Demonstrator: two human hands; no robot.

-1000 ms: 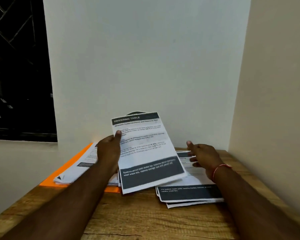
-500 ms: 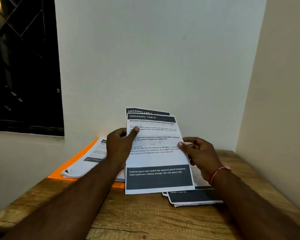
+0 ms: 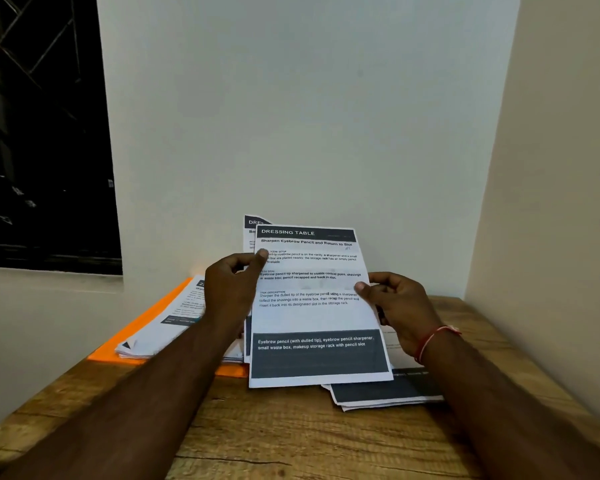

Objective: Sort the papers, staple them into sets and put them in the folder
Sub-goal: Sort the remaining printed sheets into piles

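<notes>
Sheets [image 3: 312,306] are pinched upright above the desk [image 3: 291,438] btwn left hand [image 3: 234,289] & right hand [image 3: 400,306], w/ the back sheet offset, so a crooked set could be stapled unless edges are squared first.

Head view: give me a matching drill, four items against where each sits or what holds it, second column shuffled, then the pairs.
Items:
1. white printed sheet headed DRESSING TABLE
2. flat orange folder
3. stack of papers with dark footer bars
4. thin red thread bracelet

Places:
A. around the wrist of the right hand
B. on the wooden table at the left, under a loose pile of printed papers
C. held up, pinched on its side edges by the left hand and the right hand
D. flat on the table, below the right hand

Pairs: 1-C, 2-B, 3-D, 4-A
</notes>
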